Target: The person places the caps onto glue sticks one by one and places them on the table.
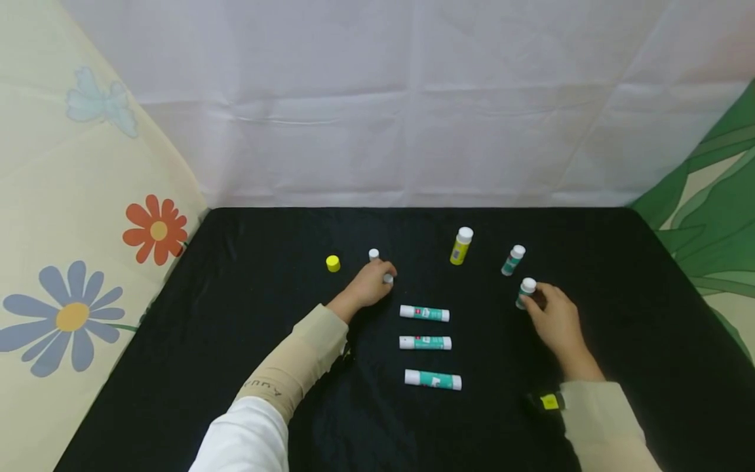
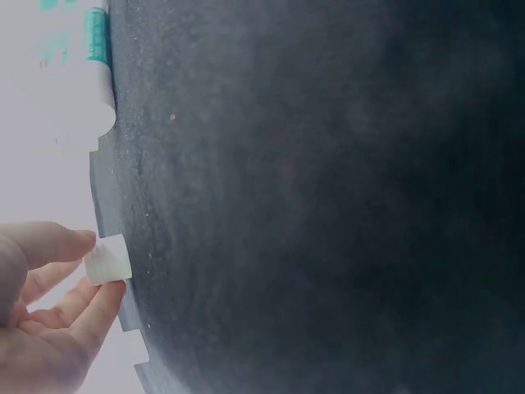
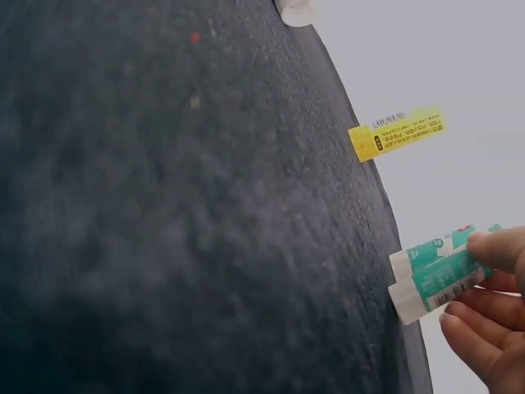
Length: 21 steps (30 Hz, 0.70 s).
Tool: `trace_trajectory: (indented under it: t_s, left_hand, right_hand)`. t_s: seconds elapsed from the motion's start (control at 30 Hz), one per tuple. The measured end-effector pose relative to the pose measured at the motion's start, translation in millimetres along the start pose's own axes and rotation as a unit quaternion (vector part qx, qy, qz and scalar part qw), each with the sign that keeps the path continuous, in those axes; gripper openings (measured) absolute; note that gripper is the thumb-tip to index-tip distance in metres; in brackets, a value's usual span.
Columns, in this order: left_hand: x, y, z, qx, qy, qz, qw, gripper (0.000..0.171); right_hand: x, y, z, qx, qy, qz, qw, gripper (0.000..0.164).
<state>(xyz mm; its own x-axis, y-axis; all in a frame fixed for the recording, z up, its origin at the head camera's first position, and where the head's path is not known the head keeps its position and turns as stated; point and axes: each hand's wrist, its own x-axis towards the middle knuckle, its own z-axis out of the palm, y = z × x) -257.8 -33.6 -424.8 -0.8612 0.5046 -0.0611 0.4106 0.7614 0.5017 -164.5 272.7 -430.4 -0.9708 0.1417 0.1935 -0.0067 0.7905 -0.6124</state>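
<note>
My left hand (image 1: 368, 283) pinches a small white cap (image 2: 108, 260) between thumb and fingertips, low over the black cloth. Just beyond that hand stands another white cap (image 1: 374, 254), and a yellow cap (image 1: 333, 263) sits to its left. On the right, my right hand (image 1: 556, 321) holds a green-and-white glue stick (image 3: 447, 283) upright, its white base at the cloth. A second green glue stick (image 1: 513, 260) stands just behind it. Farther left, a yellow glue stick (image 1: 461, 247) with a white top stands upright.
Three green-and-white glue sticks lie sideways in a column between the arms: a far one (image 1: 425, 313), a middle one (image 1: 425, 343) and a near one (image 1: 433, 379). A white curtain (image 1: 413, 144) hangs behind the black-covered table (image 1: 236, 328), with patterned cloths at both sides.
</note>
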Motion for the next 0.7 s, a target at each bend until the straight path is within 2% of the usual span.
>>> trace_trajectory:
  t_s: [0.27,0.5,0.7]
  left_hand:
    - [-0.5,1.7,0.5,0.012,0.003,-0.012,0.9999,0.019]
    - [-2.7,3.6,-0.4,-0.001,0.005,-0.035,0.9994,0.018]
    - [-4.8,4.3,-1.9,-0.013,0.005,-0.043,0.9990,0.018]
  right_hand:
    - [-0.2,-2.3,3.9,0.020,-0.007,0.013,1.000,0.029]
    - [-1.3,-0.3,5.7,0.031,-0.008,0.030,0.999,0.031]
    - [-1.6,1.0,7.3,0.034,0.005,0.004,0.999,0.026]
